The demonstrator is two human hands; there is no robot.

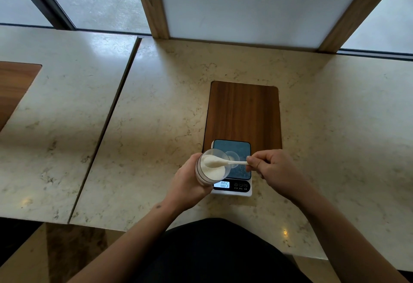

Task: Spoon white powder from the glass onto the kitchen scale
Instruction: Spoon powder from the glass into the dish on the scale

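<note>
My left hand (186,182) grips a clear glass (209,176), tilted toward the right, with white powder (212,172) inside. My right hand (274,168) pinches the handle of a small white spoon (232,162); its bowl is heaped with powder and sits inside the glass mouth. The kitchen scale (237,148) lies just behind and under the glass, with a dark blue-grey platform that has some powder on it. Its lit display (221,185) reads about 005.
The scale stands on the near end of a wooden inlay panel (243,113) set in a beige marble counter (156,115). A seam splits the counter at the left, with another wooden panel (13,88) beyond. A wood-framed white post (257,3) rises at the back.
</note>
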